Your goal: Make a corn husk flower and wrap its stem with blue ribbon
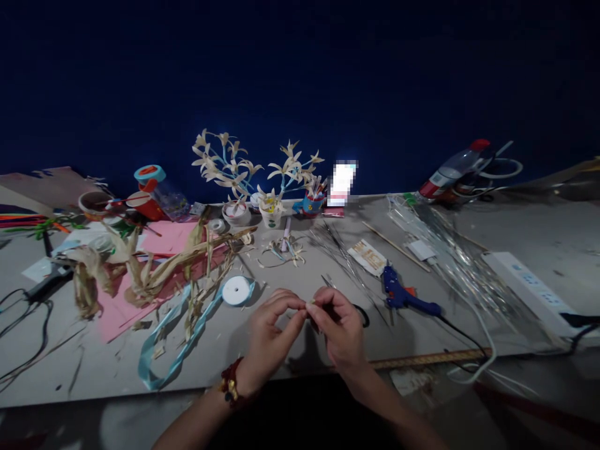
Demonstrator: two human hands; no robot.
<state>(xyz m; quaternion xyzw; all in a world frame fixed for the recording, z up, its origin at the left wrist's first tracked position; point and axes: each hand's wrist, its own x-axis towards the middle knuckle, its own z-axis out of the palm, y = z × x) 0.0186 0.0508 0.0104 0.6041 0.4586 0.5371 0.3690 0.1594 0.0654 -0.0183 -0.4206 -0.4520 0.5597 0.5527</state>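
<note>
My left hand (277,331) and my right hand (338,325) meet fingertip to fingertip over the front of the table. Both are closed in a pinch on a small pale piece (310,302), too small and too covered by fingers to name. Scissors (328,281) lie partly hidden behind my right hand, with a dark handle loop showing beside it. Left of my hands rests a spool of light blue ribbon (235,291), its loose end looping toward the table's front edge. A blue hot glue gun (407,295) lies to the right of my right hand.
Two pots of pale husk flowers (272,212) stand at the back near a lit phone (342,181). Dried corn husks (140,275) cover pink paper (122,306) at left. Thin wires (337,244), a stick (396,246) and a power strip (529,287) lie at right.
</note>
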